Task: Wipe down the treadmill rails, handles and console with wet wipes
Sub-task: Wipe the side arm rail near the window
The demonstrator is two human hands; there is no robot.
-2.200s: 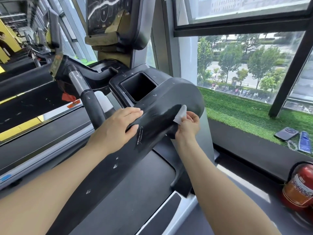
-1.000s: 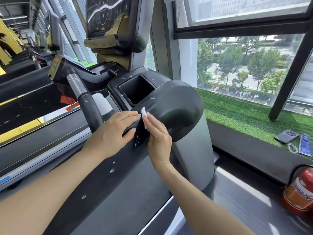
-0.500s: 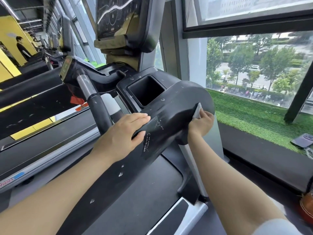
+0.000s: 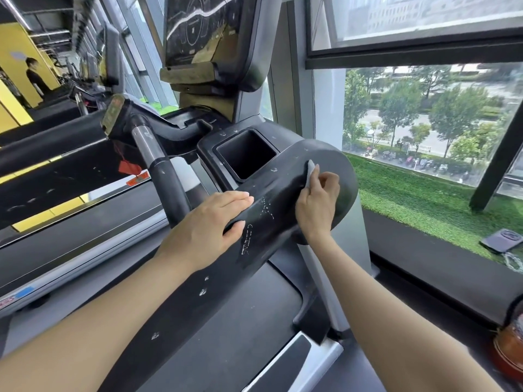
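Note:
A broad black side rail [image 4: 271, 219] of the treadmill runs from lower left up to a rounded end near the window. My right hand [image 4: 317, 205] pinches a small white wet wipe [image 4: 310, 168] and presses it on the top of that rounded end. My left hand [image 4: 209, 230] lies flat over the rail's inner edge, fingers straight. Behind them are a square cup holder [image 4: 246, 158], a centre handle bar [image 4: 167, 176] and the upright console screen [image 4: 203, 26].
The treadmill belt [image 4: 226, 335] lies below my arms. A window [image 4: 424, 123] and a strip of green turf [image 4: 424, 205] are on the right, with a phone [image 4: 503, 240] on the ledge and a red fire extinguisher [image 4: 509, 352] at the lower right. A person [image 4: 35, 77] stands far left among other treadmills.
My right hand has slid the wipe from the outer right side of the rounded rail end onto its top, toward the cup holder. The left hand has stayed on the rail.

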